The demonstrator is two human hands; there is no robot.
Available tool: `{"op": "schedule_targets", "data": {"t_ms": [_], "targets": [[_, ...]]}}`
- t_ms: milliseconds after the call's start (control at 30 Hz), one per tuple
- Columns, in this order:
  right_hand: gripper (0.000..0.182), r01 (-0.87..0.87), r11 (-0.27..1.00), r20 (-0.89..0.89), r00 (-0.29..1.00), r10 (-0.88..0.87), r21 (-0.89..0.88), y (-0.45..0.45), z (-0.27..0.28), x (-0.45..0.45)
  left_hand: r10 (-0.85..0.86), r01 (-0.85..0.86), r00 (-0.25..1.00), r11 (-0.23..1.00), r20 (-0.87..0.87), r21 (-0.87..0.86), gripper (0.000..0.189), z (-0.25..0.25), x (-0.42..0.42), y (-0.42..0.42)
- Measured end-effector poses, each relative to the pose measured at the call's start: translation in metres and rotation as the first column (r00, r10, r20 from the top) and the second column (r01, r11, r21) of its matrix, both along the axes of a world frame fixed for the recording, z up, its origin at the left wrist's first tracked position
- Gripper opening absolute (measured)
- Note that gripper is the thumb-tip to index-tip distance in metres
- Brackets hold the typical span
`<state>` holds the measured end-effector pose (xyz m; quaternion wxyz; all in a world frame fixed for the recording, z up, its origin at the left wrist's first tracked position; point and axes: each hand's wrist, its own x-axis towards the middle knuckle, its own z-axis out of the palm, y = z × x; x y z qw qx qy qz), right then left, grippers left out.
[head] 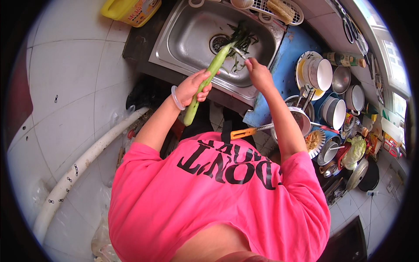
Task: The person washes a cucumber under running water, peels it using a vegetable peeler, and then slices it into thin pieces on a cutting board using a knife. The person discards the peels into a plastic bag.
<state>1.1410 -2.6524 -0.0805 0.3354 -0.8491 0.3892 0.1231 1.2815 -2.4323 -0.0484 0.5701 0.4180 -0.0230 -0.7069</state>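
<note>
My left hand [195,85], with a pale bangle at the wrist, is closed around a long green vegetable [212,65], perhaps a luffa or cucumber, held slantwise with its far end over the sink. My right hand [259,74] grips a thin metal tool [238,51], possibly a peeler or small knife, whose far end is at the vegetable's upper end. Beneath lies the stainless steel sink [186,39]. Dark green peelings [244,36] are heaped beside its drain [218,43], with a few loose strips nearer me.
Right of the sink, a blue surface [281,55] carries stacked bowls [319,73], plates and pans. An orange handle [244,133] juts out near my shirt. A yellow container [132,11] stands at the upper left. A white pipe [88,160] runs along the left wall.
</note>
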Motion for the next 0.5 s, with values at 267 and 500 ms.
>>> {"op": "schedule_targets", "data": {"t_ms": [267, 500], "targets": [[0.039, -0.032, 0.992, 0.272, 0.962, -0.003, 0.126, 0.028, 0.021, 0.001, 0.08, -0.134, 0.903, 0.986, -0.423, -0.099, 0.052, -0.004, 0.003, 0.0], [0.041, 0.067, 0.992, 0.263, 0.961, -0.092, 0.102, 0.001, 0.005, -0.002, 0.125, -0.22, 0.862, 0.965, -0.491, -0.14, 0.049, -0.01, 0.004, 0.001]]}}
